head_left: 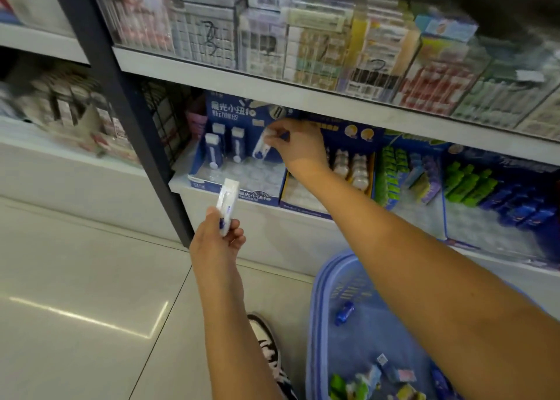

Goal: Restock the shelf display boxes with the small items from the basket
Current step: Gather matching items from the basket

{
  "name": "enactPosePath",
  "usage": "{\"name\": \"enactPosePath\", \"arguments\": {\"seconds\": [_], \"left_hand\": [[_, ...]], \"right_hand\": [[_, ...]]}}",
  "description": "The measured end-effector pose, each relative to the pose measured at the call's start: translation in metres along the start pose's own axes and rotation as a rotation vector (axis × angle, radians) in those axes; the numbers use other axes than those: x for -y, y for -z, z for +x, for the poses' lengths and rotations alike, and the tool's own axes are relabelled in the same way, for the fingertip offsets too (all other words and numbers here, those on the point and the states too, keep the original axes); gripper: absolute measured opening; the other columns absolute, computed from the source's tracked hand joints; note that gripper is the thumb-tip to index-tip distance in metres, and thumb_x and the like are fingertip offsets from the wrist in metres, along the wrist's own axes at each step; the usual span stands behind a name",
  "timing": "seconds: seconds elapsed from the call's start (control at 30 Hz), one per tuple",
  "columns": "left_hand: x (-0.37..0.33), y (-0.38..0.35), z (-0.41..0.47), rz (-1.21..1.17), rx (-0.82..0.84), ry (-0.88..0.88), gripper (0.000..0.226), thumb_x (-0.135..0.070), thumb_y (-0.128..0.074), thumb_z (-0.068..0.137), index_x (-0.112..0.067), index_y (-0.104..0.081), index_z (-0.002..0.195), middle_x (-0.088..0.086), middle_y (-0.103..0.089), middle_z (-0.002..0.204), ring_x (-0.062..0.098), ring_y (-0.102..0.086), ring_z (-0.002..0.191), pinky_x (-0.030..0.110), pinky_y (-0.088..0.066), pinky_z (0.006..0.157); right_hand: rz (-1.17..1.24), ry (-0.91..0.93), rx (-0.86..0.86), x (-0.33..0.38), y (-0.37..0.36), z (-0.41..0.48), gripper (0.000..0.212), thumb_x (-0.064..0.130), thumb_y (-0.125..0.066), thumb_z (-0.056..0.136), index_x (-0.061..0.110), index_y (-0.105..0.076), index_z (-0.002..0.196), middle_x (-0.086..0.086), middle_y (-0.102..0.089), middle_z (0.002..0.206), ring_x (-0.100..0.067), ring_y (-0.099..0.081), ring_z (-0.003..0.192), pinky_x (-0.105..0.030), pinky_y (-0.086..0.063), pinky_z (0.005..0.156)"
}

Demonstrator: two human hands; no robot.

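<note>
My right hand [298, 146] reaches into the blue display box [233, 192] on the lower shelf and pinches a white-and-blue eraser pack [261, 148] by its top, tilted among the box's slots. Two like packs [224, 149] stand upright at the box's back left. In front of the shelf edge, my left hand [216, 242] grips another white-and-blue pack [225, 208], pointing up. A purple-blue plastic basket [321, 293] sits on the floor at lower right, holding several small items [375, 378] and one blue piece [344, 312].
Right of the blue box stand a yellow-lined box of white bottles [351, 166] and boxes of green and blue items [472, 187]. Clear bins of stationery fill the upper shelf [272, 87]. A dark upright post [130, 112] stands left. My shoe [268, 342] rests on the tiled floor.
</note>
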State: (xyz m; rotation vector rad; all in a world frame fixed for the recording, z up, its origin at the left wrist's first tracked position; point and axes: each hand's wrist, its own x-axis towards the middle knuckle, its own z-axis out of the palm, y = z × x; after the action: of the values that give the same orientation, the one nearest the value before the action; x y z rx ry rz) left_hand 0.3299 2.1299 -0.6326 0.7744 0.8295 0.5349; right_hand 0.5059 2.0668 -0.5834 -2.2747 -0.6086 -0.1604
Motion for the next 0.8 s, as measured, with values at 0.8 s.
{"name": "enactPosePath", "arguments": {"seconds": [0.8], "left_hand": [[-0.001,-0.015,0.001,0.099,0.168,-0.121,0.026,-0.042,-0.053,0.094,-0.021,-0.068,0.088,0.000,-0.071,0.080,0.010,-0.066,0.075,0.018,-0.053,0.067]], "right_hand": [[0.484,-0.146,0.381,0.022,0.022,-0.049,0.010,0.038,-0.066,0.085,0.032,-0.063,0.092,0.010,-0.066,0.082,0.001,-0.058,0.054,-0.018,-0.048,0.053]]}}
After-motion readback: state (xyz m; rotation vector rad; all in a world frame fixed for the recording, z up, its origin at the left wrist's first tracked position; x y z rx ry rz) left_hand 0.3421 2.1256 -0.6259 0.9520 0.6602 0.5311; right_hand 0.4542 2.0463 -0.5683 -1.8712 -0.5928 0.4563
